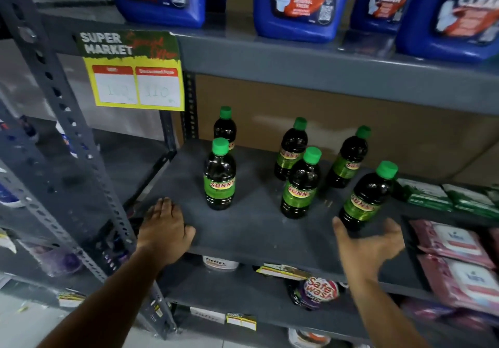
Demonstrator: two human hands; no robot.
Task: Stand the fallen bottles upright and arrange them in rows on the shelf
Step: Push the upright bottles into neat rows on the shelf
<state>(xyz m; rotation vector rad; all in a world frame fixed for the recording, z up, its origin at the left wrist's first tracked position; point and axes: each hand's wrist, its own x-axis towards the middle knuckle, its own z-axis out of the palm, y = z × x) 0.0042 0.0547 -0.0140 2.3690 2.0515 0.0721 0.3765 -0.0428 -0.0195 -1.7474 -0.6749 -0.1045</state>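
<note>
Grey metal shelf [251, 229] carries six upright green-capped dark bottles [220, 175], green boxes [424, 195] at right edge, left hand [164, 229] flat on front-left corner.

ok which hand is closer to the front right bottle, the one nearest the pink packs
Right. The right hand is open just below the front right bottle, its fingers either side of the base. The left hand rests flat on the shelf edge, far to the left.

Our left hand [165, 230] lies flat, palm down, fingers together and pointing forward, the bare forearm running back toward the lower left. Our right hand [368, 245] is spread wide, thumb and fingers apart, palm facing inward, nothing gripped, wrist angled up from below.
</note>
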